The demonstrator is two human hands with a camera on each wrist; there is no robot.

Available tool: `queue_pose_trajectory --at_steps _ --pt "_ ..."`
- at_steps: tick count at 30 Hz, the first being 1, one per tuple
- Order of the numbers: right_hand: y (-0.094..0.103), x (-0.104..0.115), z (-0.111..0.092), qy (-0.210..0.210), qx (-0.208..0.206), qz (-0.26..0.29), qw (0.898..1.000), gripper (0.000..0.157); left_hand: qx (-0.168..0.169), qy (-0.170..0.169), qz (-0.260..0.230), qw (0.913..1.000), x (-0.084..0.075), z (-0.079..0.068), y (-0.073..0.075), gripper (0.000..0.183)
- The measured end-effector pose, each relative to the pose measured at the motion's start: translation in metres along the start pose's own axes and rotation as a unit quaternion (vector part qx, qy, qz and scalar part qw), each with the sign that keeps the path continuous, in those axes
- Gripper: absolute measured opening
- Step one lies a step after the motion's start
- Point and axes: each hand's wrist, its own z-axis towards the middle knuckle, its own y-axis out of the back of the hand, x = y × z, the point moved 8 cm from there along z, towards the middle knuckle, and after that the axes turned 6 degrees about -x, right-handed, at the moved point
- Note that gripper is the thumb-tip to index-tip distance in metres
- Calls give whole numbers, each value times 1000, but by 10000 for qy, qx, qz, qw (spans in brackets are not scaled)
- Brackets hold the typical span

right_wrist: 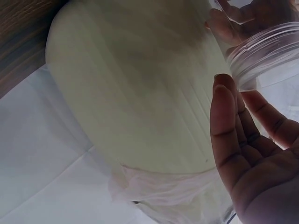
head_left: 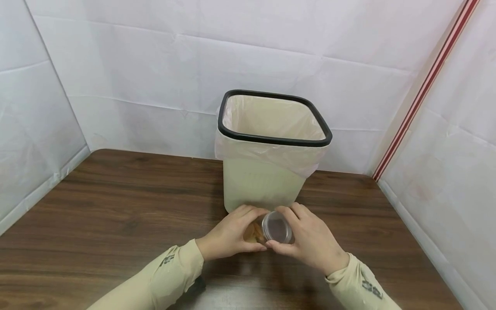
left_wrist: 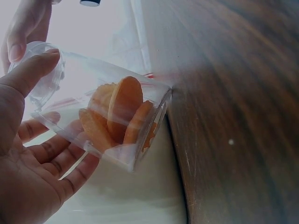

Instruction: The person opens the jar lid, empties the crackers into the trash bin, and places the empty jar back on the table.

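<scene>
A clear plastic jar [left_wrist: 154,100] holds several round orange-brown crackers [left_wrist: 125,105], bunched toward its base in the left wrist view. The jar lies tilted just above the dark wooden table, its mouth end toward the right. My left hand [head_left: 228,237] grips the jar's body, thumb on one side and fingers round the other. At the mouth end is a clear round lid [head_left: 277,228] with a ridged rim. My right hand [head_left: 311,237] holds that lid by its edge, between thumb and fingers. Whether the lid is fastened or loose, I cannot tell.
Right behind the hands stands a cream trash bin [head_left: 259,181] with a black rim [head_left: 271,140] and a thin pale liner bag [head_left: 271,159]. The wooden table [head_left: 128,202] reaches to white sheeted walls [head_left: 155,73] at the back and sides.
</scene>
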Motion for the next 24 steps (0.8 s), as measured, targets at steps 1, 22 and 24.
queue_pose_trajectory --at_steps 1,22,24 --pt "0 0 0 13 14 14 10000 62 9 10 -13 10000 0 0 0 69" --pt "2 -2 0 206 212 567 9980 65 84 0 -144 9999 1 1 -1 71" --pt "2 -1 0 239 215 628 9975 65 87 2 -145 9999 1 0 -1 71"
